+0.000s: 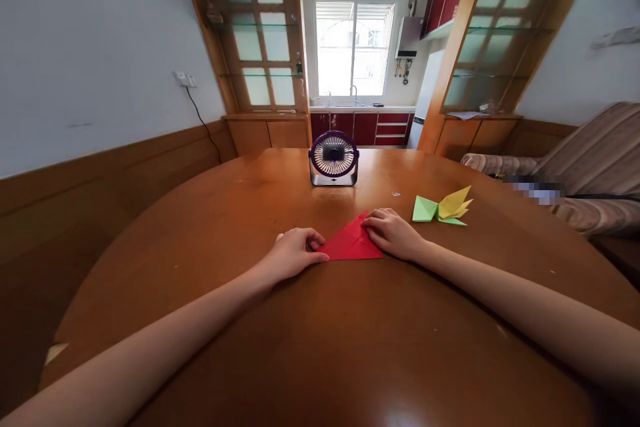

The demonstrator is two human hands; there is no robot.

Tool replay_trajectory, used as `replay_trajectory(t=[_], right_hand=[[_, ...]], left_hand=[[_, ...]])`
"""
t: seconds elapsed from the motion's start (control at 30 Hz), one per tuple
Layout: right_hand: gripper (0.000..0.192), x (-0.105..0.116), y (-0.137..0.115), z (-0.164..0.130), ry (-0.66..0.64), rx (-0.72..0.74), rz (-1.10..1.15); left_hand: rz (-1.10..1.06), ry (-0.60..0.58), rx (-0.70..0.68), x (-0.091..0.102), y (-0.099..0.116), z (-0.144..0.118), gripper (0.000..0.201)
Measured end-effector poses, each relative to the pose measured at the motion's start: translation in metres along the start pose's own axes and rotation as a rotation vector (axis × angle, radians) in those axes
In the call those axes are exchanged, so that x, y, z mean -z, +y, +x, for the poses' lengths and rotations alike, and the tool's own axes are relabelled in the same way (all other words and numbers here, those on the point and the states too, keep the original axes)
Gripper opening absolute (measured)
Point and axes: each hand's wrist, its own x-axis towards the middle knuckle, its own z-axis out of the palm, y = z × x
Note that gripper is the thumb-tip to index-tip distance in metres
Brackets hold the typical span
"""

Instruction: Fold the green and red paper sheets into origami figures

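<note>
A red sheet of paper point(351, 245), folded into a triangle, lies on the wooden table in front of me with its long edge toward me. My left hand point(296, 252) pinches its left corner between thumb and fingers. Over the right side of the paper, near the top point, my right hand point(393, 233) is closed with its curled fingers pressed on the edge. Some of the right fingertips are hidden. Beyond that hand, to the right, sit folded green paper point(425, 209) and yellow paper point(454, 202), touching each other.
A small dark fan point(334, 157) on a stand is behind the red paper, toward the far side of the round wooden table point(240, 360). A striped sofa point(595, 153) stands at the right. Farther back are glass-shelved cabinets and a kitchen window point(353, 47).
</note>
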Motion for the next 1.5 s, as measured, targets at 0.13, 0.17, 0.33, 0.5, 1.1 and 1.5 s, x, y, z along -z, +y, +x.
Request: replay_trajectory(t=[0.13,0.17,0.33,0.5,1.1,1.5], right_hand=[[0.025,0.001,-0.002,0.0,-0.01,0.002,0.005],[0.025,0.001,-0.002,0.001,-0.014,0.006,0.007],[0.026,0.0,-0.003,0.001,-0.008,0.015,0.015],[0.024,0.0,-0.003,0.001,-0.003,0.0,0.035],[0.025,0.004,-0.01,0.004,-0.019,-0.019,0.101],[0.038,0.0,-0.012,0.013,0.012,-0.158,0.52]], left_hand=[[-0.102,-0.046,0.014,0.002,-0.009,0.005,0.032],[-0.107,-0.049,0.016,0.002,-0.01,0.006,0.031],[-0.169,-0.043,0.026,-0.002,-0.012,0.006,0.028],[-0.283,-0.024,0.006,-0.003,-0.009,0.004,0.029],[-0.488,-0.076,-0.08,0.008,0.01,-0.008,0.033],[0.009,0.202,-0.627,0.001,0.008,-0.018,0.022]])
